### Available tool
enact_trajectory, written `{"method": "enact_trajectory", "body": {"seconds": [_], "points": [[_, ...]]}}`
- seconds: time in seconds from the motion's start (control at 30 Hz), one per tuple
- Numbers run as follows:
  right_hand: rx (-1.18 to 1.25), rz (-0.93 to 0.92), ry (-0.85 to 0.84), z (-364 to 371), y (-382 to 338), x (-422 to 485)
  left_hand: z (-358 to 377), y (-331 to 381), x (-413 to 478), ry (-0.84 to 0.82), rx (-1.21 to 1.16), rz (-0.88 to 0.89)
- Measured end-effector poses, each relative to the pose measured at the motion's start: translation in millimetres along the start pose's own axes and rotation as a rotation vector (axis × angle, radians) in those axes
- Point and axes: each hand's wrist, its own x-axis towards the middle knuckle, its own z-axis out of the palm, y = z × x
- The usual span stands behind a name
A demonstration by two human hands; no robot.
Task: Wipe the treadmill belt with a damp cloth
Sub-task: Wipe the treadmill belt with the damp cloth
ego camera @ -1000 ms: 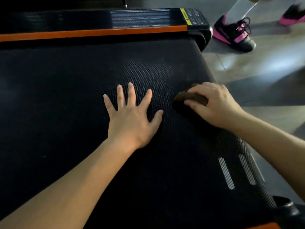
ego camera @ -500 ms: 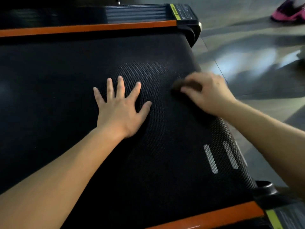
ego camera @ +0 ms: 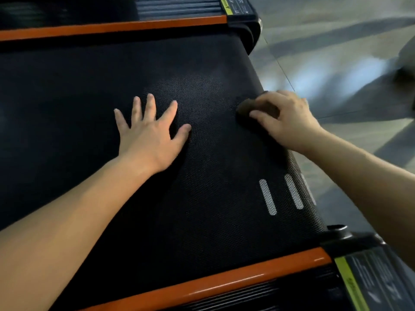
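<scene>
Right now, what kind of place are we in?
Likely a gym or home fitness room: a treadmill belt with orange rails along both sides, and a glossy tiled floor beside it. Nothing else in view settles which.

Dim scene, glare on the floor [ego camera: 332, 70], motion blur upper right, wide-angle bowing

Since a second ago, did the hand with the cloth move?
Yes. The right hand and cloth slid right, toward the belt edge by the floor.
</scene>
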Motion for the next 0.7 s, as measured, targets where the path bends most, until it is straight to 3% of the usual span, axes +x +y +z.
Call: {"method": "enact_trajectory", "body": {"seconds": [0.07, 0.2, 0.27, 0.37, 0.47, 0.63, 0.7], "points": [[-0.032, -0.075, -0.015, -2, 5, -23, -3, 8, -16, -0.036, -0.002, 0.033], [0.096, -0.225, -0.218, -26, -3, -100, 12, 31, -68, -0.047, 0.006, 0.15], [0.082, -0.255, -0.204, -25, 2, -88, 20, 36, -79, -0.025, 0.002, 0.143], [0.097, -0.09, 0.016, -8, 5, -37, 24, 37, -79, 0.014, -0.003, 0.135], [0.102, 0.064, 0.042, -1, 7, -21, 27, 36, -80, 0.046, -0.021, 0.149], [0.105, -0.197, -0.266, -32, -12, -117, 29, 37, -78, 0.026, -0.005, 0.134], [0.116, -0.241, -0.302, -36, -13, -124, 28, 38, -78, 0.03, -0.005, 0.131]]}}
